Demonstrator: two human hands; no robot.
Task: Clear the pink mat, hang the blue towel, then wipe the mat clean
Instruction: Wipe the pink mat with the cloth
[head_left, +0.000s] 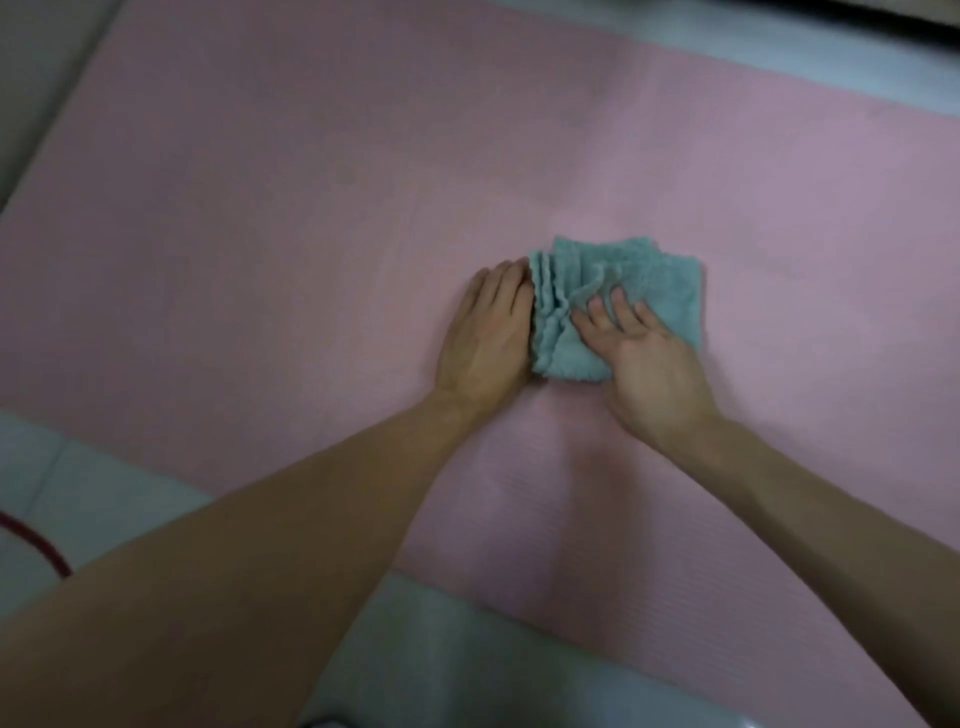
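A pink mat fills most of the view and lies on a pale floor. The floor shows along the mat's near edge and again in a strip past its far edge, at the upper right. A folded blue-green cloth sits on the mat about midway between the near and far edges, a little towards the right side and well clear of every edge. It is folded into several layers. The stacked wavy edges of those layers face left and its right side is smooth.

The left hand lies palm down on the bare mat just beside the cloth's layered edge, with its side touching that edge. Its fingers are straight and held together, pointing towards the far edge.

The right hand rests on top of the cloth, palm down, covering its near right part. Its fingers are spread apart and lie nearly flat on the fabric, pressing on it rather than gripping. A small ridge of cloth rises just ahead of the fingertips. Both forearms are bare and reach in across the mat's near edge.

A dark red cord curves over the floor off the near left corner. The picture is soft, so the cloth's weave and the mat's texture are hard to make out.
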